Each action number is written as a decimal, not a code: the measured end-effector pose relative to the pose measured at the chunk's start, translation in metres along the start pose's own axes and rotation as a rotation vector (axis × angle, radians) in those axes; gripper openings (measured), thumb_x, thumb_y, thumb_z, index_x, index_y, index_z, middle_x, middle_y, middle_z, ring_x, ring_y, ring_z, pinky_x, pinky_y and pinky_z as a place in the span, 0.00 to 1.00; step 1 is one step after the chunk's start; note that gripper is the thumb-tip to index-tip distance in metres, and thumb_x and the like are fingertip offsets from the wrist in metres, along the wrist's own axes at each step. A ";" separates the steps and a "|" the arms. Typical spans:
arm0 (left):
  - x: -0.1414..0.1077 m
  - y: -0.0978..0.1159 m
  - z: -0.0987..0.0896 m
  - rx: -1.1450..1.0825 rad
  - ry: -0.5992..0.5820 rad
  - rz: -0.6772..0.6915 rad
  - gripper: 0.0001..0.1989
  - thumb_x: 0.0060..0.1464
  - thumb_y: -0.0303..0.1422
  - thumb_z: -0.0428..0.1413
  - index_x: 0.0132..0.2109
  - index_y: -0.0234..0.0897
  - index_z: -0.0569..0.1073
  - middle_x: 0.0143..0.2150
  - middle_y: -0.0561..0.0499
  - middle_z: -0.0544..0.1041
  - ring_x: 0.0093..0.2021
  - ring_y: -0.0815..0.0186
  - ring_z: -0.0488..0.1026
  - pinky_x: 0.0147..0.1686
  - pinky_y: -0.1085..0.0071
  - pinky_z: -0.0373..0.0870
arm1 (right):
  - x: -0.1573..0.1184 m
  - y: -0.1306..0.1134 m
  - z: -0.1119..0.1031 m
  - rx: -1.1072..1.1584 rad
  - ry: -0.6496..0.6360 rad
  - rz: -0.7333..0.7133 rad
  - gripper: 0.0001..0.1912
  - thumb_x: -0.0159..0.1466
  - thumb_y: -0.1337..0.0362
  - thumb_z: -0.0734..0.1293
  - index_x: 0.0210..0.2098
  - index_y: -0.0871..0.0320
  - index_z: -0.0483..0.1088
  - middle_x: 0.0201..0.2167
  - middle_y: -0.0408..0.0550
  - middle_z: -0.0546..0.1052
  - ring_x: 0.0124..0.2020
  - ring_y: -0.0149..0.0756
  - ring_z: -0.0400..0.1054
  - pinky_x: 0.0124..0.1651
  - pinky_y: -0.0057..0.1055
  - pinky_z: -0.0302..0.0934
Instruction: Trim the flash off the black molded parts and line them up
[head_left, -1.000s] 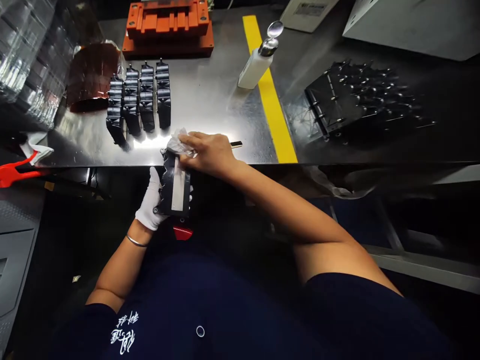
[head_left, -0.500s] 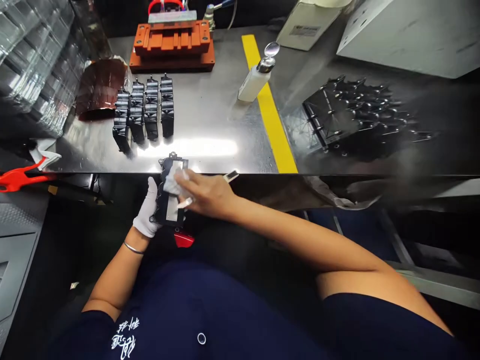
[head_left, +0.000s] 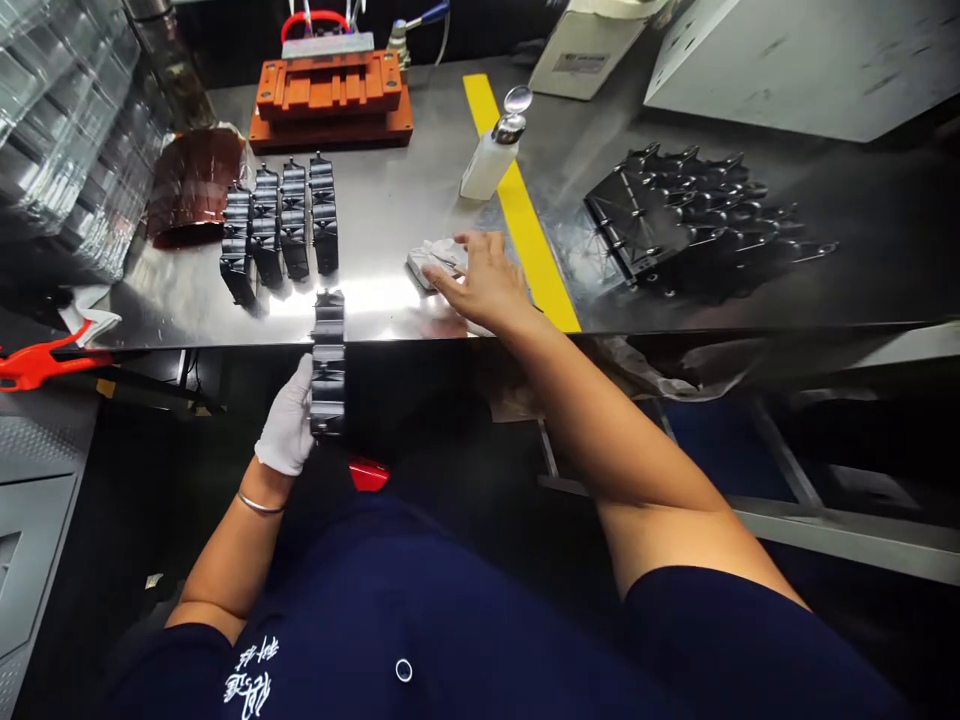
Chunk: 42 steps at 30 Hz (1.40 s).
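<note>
My left hand (head_left: 286, 425), in a white glove, grips a black moulded plastic part (head_left: 328, 370) at its left side. The part is upright at the bench's front edge, its narrow ribbed side towards me. My bare right hand (head_left: 491, 280) is over the bench with fingers spread and thumb apart. Beneath its fingertips a crumpled white cloth (head_left: 439, 257) lies on the bench, the thumb at its near edge. A small dark tip (head_left: 535, 303) shows beside the right wrist; the rest of it is hidden.
Several similar black parts (head_left: 282, 225) stand in a row at left; more are heaped (head_left: 675, 215) at right. A white pump bottle (head_left: 486, 160) stands by a yellow tape strip (head_left: 525, 215). Behind are an orange fixture (head_left: 330, 95) and brown film roll (head_left: 196, 185). Red-handled tool (head_left: 45, 360) hangs left.
My right hand has left the black part and moved right to the bench, where the cloth now lies. My left hand has turned the part from its flat face to its ribbed side.
</note>
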<state>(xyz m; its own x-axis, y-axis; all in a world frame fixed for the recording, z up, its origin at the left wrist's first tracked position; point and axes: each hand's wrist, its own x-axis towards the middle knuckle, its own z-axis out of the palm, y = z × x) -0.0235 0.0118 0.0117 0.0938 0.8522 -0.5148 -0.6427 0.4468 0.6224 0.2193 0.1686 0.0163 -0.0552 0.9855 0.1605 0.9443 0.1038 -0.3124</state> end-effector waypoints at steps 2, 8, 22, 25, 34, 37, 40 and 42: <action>-0.003 -0.005 0.006 0.140 0.004 0.139 0.27 0.49 0.36 0.66 0.56 0.38 0.72 0.49 0.48 0.80 0.42 0.66 0.79 0.39 0.75 0.76 | -0.006 -0.001 0.005 0.033 -0.003 -0.041 0.23 0.70 0.52 0.56 0.55 0.61 0.64 0.54 0.64 0.70 0.46 0.47 0.70 0.42 0.40 0.62; -0.001 -0.028 0.006 0.530 0.119 0.321 0.33 0.52 0.36 0.63 0.63 0.35 0.65 0.48 0.43 0.81 0.44 0.62 0.79 0.46 0.68 0.76 | -0.022 -0.017 0.022 0.120 -0.144 -0.316 0.15 0.70 0.60 0.55 0.38 0.57 0.70 0.38 0.51 0.77 0.39 0.39 0.70 0.38 0.32 0.58; -0.001 -0.028 0.006 0.594 0.104 0.339 0.29 0.53 0.37 0.61 0.61 0.37 0.69 0.43 0.47 0.82 0.45 0.60 0.78 0.48 0.67 0.75 | -0.049 -0.047 0.018 -0.126 -0.002 -0.464 0.22 0.70 0.56 0.55 0.32 0.60 0.75 0.32 0.54 0.80 0.31 0.39 0.69 0.29 0.33 0.43; -0.001 -0.026 0.006 0.600 0.097 0.328 0.29 0.52 0.38 0.61 0.61 0.37 0.69 0.41 0.47 0.82 0.42 0.61 0.79 0.46 0.66 0.75 | -0.044 -0.046 0.015 -0.113 -0.036 -0.511 0.22 0.70 0.56 0.55 0.32 0.60 0.75 0.32 0.53 0.80 0.31 0.38 0.70 0.30 0.33 0.44; -0.003 -0.022 0.010 0.538 0.104 0.320 0.28 0.50 0.34 0.63 0.59 0.37 0.72 0.44 0.46 0.82 0.48 0.58 0.78 0.49 0.65 0.74 | -0.036 -0.050 0.010 -0.103 -0.074 -0.492 0.23 0.69 0.54 0.56 0.31 0.59 0.76 0.30 0.52 0.80 0.30 0.37 0.69 0.30 0.33 0.44; -0.002 -0.024 0.008 0.543 0.110 0.321 0.28 0.51 0.35 0.63 0.59 0.38 0.72 0.43 0.47 0.82 0.45 0.59 0.79 0.47 0.66 0.75 | -0.044 -0.044 0.010 -0.087 -0.044 -0.454 0.23 0.69 0.54 0.56 0.30 0.59 0.75 0.29 0.52 0.79 0.29 0.36 0.68 0.30 0.32 0.46; -0.001 -0.025 0.004 0.587 0.099 0.318 0.29 0.52 0.36 0.61 0.61 0.37 0.69 0.41 0.48 0.82 0.39 0.62 0.79 0.43 0.68 0.76 | -0.061 -0.035 0.010 -0.014 -0.083 -0.538 0.23 0.69 0.53 0.56 0.28 0.58 0.73 0.26 0.50 0.78 0.27 0.35 0.67 0.31 0.31 0.49; -0.001 -0.025 0.003 0.629 0.092 0.320 0.30 0.53 0.37 0.61 0.62 0.37 0.68 0.38 0.49 0.82 0.36 0.63 0.79 0.39 0.70 0.76 | -0.071 -0.031 0.009 0.005 -0.103 -0.588 0.24 0.69 0.52 0.56 0.28 0.58 0.74 0.26 0.50 0.77 0.27 0.34 0.67 0.30 0.30 0.49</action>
<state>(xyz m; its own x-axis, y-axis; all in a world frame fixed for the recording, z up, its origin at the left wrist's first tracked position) -0.0046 0.0007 -0.0017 -0.1084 0.9538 -0.2801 -0.0641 0.2745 0.9595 0.1914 0.0968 0.0062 -0.6001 0.7702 0.2161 0.7439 0.6366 -0.2033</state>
